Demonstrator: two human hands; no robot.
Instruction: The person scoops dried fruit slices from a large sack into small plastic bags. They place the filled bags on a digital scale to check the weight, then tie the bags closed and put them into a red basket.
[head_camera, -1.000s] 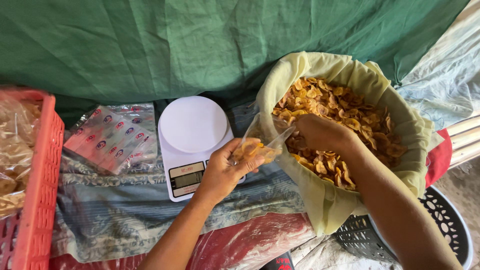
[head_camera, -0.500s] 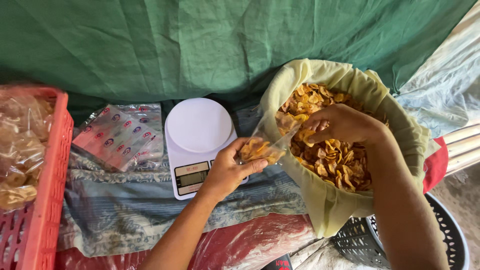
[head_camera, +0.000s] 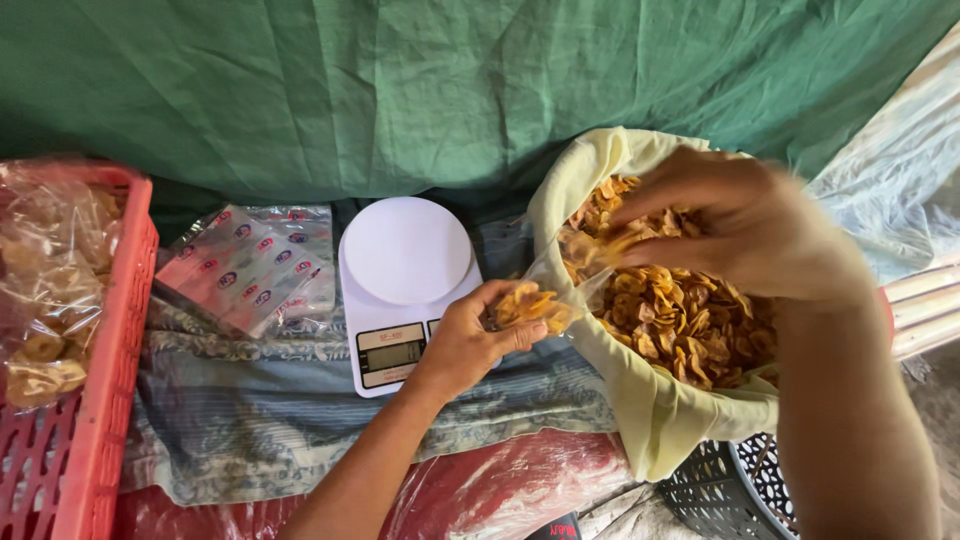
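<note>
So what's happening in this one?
A person is handling fried chips. The left hand holds a small clear bag partly filled with chips, beside a white kitchen scale. The right hand is over the big cloth-lined sack of chips, fingers bunched. A red crate with packed bags sits at left.

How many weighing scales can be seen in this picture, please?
1. The white scale stands on the patterned cloth, between the stack of empty packets and the sack of chips, just behind the left hand. No other is visible.
</note>
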